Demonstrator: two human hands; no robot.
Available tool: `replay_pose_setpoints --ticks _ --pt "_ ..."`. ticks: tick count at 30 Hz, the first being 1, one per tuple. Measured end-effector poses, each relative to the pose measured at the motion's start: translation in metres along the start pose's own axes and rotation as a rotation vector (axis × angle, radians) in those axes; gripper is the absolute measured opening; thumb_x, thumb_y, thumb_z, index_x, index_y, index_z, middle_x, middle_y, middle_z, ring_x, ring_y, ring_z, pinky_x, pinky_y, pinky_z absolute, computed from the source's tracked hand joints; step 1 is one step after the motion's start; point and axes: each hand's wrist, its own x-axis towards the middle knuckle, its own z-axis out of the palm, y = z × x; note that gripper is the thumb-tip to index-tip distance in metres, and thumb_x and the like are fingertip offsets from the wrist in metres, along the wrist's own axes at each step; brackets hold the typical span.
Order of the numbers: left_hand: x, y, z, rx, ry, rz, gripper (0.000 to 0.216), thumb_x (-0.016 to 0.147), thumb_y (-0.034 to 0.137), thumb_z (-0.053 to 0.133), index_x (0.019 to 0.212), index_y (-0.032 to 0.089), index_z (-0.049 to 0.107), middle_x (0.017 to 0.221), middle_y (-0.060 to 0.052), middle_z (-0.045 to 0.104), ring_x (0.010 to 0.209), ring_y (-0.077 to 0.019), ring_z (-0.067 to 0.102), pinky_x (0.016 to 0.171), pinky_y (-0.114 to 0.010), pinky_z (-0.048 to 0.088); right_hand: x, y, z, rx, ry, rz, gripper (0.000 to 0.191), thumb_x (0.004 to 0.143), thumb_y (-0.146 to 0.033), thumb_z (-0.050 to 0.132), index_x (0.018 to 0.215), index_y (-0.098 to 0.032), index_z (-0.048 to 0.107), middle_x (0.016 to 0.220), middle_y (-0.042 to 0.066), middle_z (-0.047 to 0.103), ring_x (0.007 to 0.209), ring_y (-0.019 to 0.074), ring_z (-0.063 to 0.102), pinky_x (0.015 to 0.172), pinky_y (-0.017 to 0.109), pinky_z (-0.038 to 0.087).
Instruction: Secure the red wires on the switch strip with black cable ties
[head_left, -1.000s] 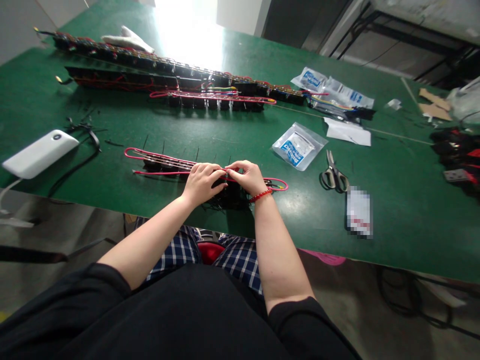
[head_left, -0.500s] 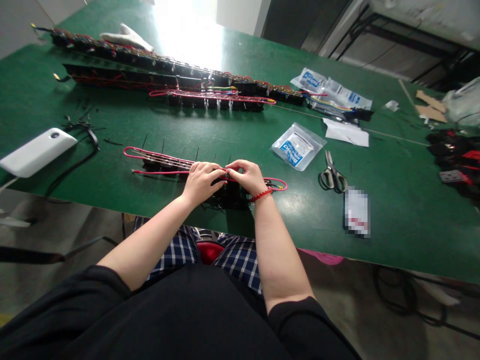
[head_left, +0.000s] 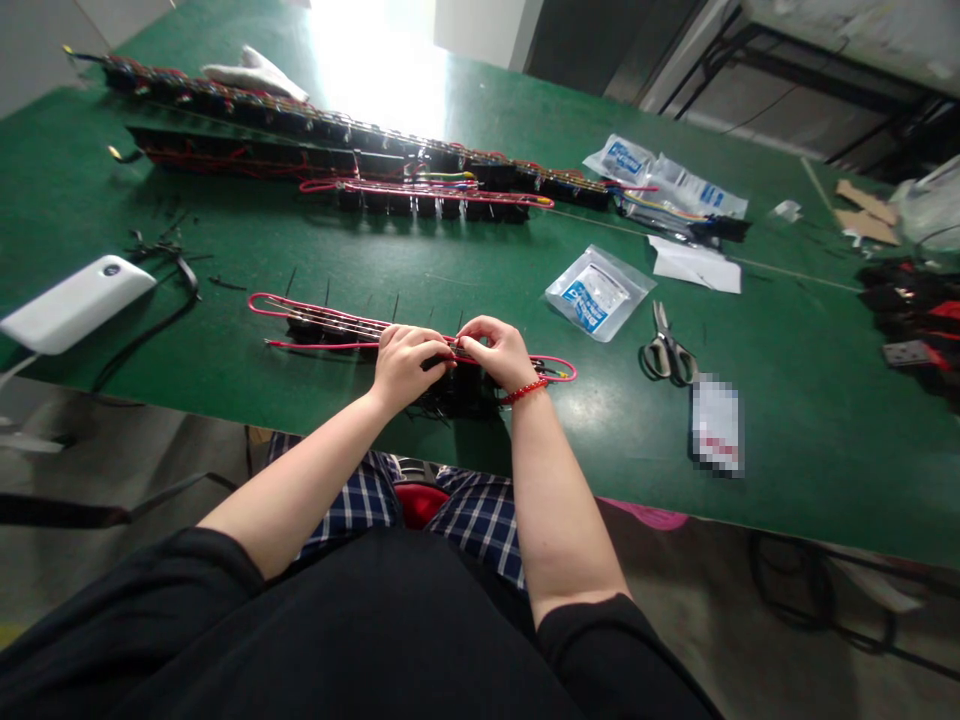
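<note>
In front of me on the green table (head_left: pixel 622 430) lies a black strip with a bundle of wires along its top. A red cable (head_left: pixel 259 303) loops at both ends of this bundle, and one end of it runs loose to the left. Several thin black cable ties (head_left: pixel 327 292) stick up behind the strip. My left hand (head_left: pixel 409 365) is closed over the bundle's middle, fingers pressed on the red cable. My right hand (head_left: pixel 499 352) touches down right beside it, thumb and finger pinched together. What sits in that pinch is too small to make out.
Finished-looking long wired strips (head_left: pixel 300 115) and a shorter one (head_left: pixel 435 205) lie behind. A white device (head_left: pixel 79 303) and black tie scraps are on the left. To the right lie a plastic packet (head_left: pixel 600 292), scissors (head_left: pixel 667 350) and a blurred-out pale object (head_left: pixel 718 425).
The right hand's fingers have shifted very slightly at the bundle's middle. Both hands stay on the wires; the strip lies in the same place.
</note>
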Motion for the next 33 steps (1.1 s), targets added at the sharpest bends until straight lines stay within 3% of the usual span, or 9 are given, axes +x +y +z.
replay_pose_setpoints --ticks 9,33 --pt "0.0003 -0.0017 -0.0017 -0.05 0.019 0.025 0.017 0.093 0.039 0.069 0.081 0.029 0.076 0.103 0.002 0.078 0.103 -0.0205 0.066 0.099 -0.043 0.039 0.0006 0.0024 0.0011 0.041 -0.003 -0.005 0.011 0.076 -0.024 0.059 0.076 -0.019 0.069 0.076 0.001 0.07 0.073 0.0157 0.062 0.07 0.028 0.047" --pt "-0.0001 -0.0016 0.0015 0.004 -0.006 0.001 0.013 0.089 0.036 0.072 0.079 0.031 0.077 0.109 0.003 0.077 0.109 -0.0234 0.064 0.101 -0.046 0.039 -0.0006 0.0052 0.001 0.221 -0.071 0.058 0.01 0.074 -0.027 0.065 0.078 -0.019 0.069 0.077 0.002 0.074 0.077 0.0174 0.071 0.076 0.03 0.056"
